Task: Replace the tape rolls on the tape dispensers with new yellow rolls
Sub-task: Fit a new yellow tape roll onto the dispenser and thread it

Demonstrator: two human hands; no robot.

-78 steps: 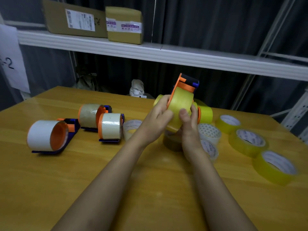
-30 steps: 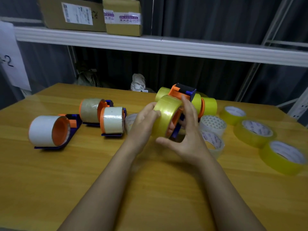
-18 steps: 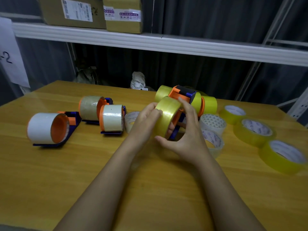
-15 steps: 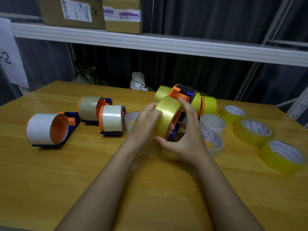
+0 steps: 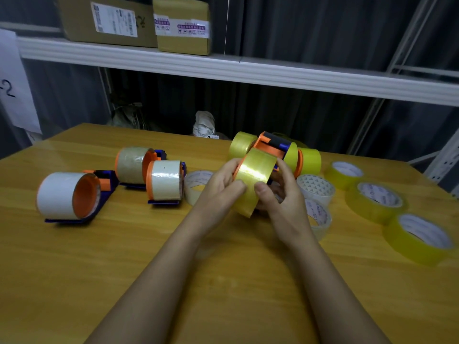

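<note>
Left hand point(image 5: 219, 187) and right hand point(image 5: 278, 194) pinch the yellow roll point(image 5: 253, 181) on its dispenser point(image 5: 272, 142), right of the white-roll dispensers point(image 5: 164, 180); seating likely requires even, square pressure.

A glossy translucent yellow tape roll point(image 5: 254, 178) catches light on an orange-and-blue plastic dispenser point(image 5: 272, 144), above a smooth, varnished yellow wooden table point(image 5: 149, 256); matt brown cardboard boxes point(image 5: 109, 19) bear paper labels.
</note>
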